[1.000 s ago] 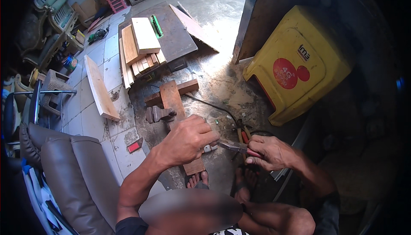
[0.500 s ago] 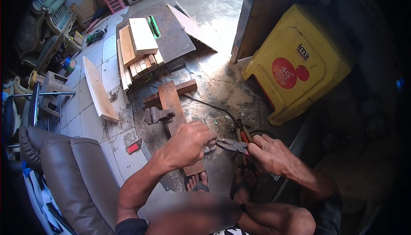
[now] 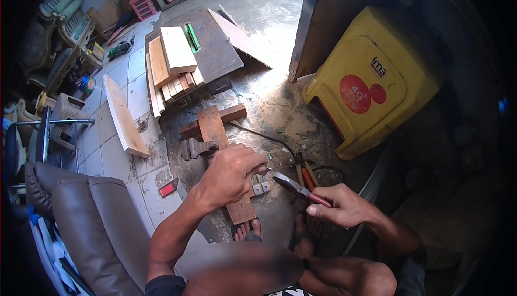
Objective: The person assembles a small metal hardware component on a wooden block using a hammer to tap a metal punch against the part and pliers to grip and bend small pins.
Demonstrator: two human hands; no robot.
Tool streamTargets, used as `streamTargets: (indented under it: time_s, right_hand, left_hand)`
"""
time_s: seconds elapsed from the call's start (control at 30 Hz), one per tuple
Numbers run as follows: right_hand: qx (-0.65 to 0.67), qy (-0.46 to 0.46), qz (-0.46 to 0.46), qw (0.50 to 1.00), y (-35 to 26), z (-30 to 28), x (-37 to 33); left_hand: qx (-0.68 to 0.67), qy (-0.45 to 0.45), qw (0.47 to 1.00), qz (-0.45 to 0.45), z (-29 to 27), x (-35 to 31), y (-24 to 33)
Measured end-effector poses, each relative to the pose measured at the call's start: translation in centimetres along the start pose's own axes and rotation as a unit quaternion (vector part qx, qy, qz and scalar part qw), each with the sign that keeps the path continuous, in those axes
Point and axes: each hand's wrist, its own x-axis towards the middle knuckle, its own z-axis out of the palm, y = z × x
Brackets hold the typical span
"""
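My right hand (image 3: 342, 205) is closed around the red handles of a pair of pliers (image 3: 291, 184), whose grey jaws point up and left. Facing those jaws, the fingers of my left hand (image 3: 232, 173) pinch together over the wooden board. A small grey tip shows at these fingers, but what it belongs to I cannot make out. A narrow gap separates it from the pliers. Below the left fingers, small pale metal blocks (image 3: 261, 189) lie at the edge of the reddish wooden board (image 3: 213, 126). A rusty metal clamp (image 3: 197, 149) sits beside that board.
More tools with red and tan handles (image 3: 307, 176) and a dark cable lie beyond the pliers. A yellow plastic stool (image 3: 398, 43) stands at the right. Planks (image 3: 180, 51) are stacked on a low dark table (image 3: 221, 53). A brown padded seat (image 3: 102, 231) is at the left.
The pliers have swung from nearly level to a slant and drawn away from my left fingers. My right hand has shifted its grip along the handles. My left hand moved slightly left and up.
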Motion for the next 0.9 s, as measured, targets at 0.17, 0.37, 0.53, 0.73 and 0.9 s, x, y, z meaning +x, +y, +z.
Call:
streamTargets:
  time_s: [0.17,0.37,0.53,0.73,0.9]
  right_hand:
    - [0.149,-0.054,0.089,0.983,-1.0,0.4,0.5]
    - [0.279,-0.093,0.094,0.951,1.1,0.7,0.7]
    - [0.314,-0.106,0.107,0.937,0.8,0.7,0.6]
    - [0.301,-0.091,0.059,0.947,0.1,2.3,0.4]
    - [0.183,0.066,0.016,0.981,1.4,6.1,0.7]
  left_hand:
    - [0.084,0.002,0.995,0.045,0.3,0.0,1.2]
    - [0.160,0.022,0.980,0.115,0.2,0.0,2.2]
    - [0.195,0.037,0.970,0.143,0.6,-0.3,2.9]
    - [0.190,0.049,0.973,0.120,0.9,-0.7,3.1]
    - [0.123,0.058,0.991,0.021,1.4,-1.1,3.8]
